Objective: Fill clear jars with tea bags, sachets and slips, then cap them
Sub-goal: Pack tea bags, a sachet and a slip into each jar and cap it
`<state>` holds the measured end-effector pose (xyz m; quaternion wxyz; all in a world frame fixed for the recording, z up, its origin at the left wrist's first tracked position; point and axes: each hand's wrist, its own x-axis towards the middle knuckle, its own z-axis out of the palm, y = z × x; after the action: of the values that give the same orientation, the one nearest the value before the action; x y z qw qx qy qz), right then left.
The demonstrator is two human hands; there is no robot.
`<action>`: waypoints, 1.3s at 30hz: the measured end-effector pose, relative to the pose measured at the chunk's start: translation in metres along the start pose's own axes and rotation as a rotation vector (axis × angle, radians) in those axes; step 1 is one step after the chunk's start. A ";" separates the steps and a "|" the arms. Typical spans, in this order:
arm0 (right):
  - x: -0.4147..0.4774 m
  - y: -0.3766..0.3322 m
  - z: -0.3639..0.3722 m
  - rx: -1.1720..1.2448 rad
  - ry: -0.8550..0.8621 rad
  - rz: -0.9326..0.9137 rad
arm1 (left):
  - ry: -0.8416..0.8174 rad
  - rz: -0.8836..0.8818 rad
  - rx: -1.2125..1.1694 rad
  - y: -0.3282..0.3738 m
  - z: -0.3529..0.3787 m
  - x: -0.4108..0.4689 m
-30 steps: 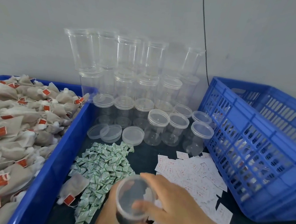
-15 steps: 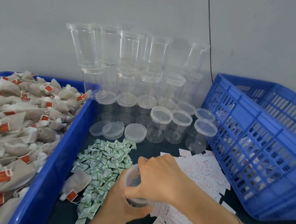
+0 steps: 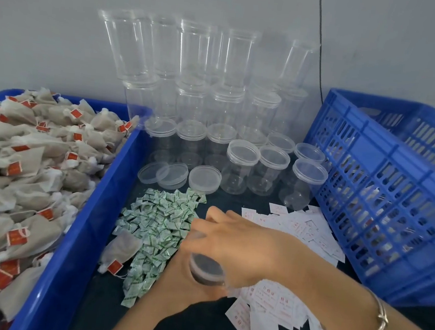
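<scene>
Just above the dark desk [image 3: 104,296], the left hand [image 3: 171,277] grips a small clear plastic jar [image 3: 206,268] tilted toward the green-and-white sachet heap [image 3: 158,220], likely for easy loading, while the right hand [image 3: 243,244] arches over its mouth, grasp unclear.

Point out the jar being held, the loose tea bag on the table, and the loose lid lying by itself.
held jar [image 3: 206,269]: head view, its round end facing the camera.
loose tea bag [image 3: 120,247]: head view, middle of its pouch.
lone lid [image 3: 205,178]: head view, centre of its top.
</scene>
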<state>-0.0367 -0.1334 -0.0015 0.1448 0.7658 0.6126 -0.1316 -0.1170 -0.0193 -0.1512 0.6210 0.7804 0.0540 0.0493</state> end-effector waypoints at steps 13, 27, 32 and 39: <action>0.012 -0.027 -0.008 -0.052 0.007 0.409 | -0.001 -0.012 -0.075 0.002 0.005 0.006; -0.005 -0.003 0.004 -0.005 -0.032 -0.030 | 0.006 -0.007 -0.047 0.002 0.009 0.006; -0.010 -0.003 -0.004 0.206 0.005 0.196 | -0.086 -0.102 0.143 0.008 0.019 0.010; 0.019 -0.032 -0.012 -0.088 -0.065 0.410 | 0.013 -0.005 -0.118 -0.004 0.008 0.007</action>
<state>-0.0633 -0.1048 0.0004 0.2215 0.8626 0.4443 -0.0970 -0.1086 -0.0248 -0.1566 0.6658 0.7418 0.0570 0.0562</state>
